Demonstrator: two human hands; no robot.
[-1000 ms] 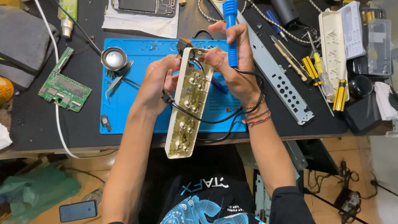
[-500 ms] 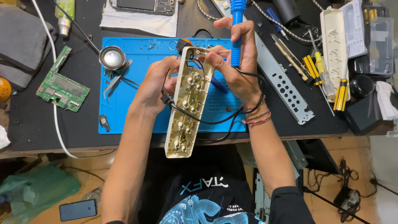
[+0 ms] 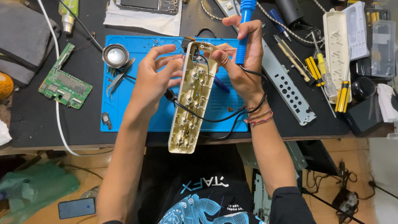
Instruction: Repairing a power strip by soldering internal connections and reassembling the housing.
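An opened cream power strip housing [image 3: 190, 103] with metal contacts and black wires inside is held over a blue work mat [image 3: 137, 108]. My left hand [image 3: 153, 79] grips its left edge near the top. My right hand [image 3: 242, 62] holds a blue-handled soldering iron [image 3: 244, 25] upright, its thumb and fingers touching the housing's upper right edge. A black cable [image 3: 207, 120] runs from the housing under my right wrist.
A green circuit board [image 3: 64, 85] and white cable lie at left. A round metal tin [image 3: 115, 55] and tweezers sit on the mat. A perforated metal bracket [image 3: 286, 87], yellow-handled screwdrivers [image 3: 342, 95] and the strip's cream cover [image 3: 336, 45] lie at right.
Both hands have tilted the housing slightly, and my right hand has lifted the soldering iron higher, more upright, over the housing's top end.
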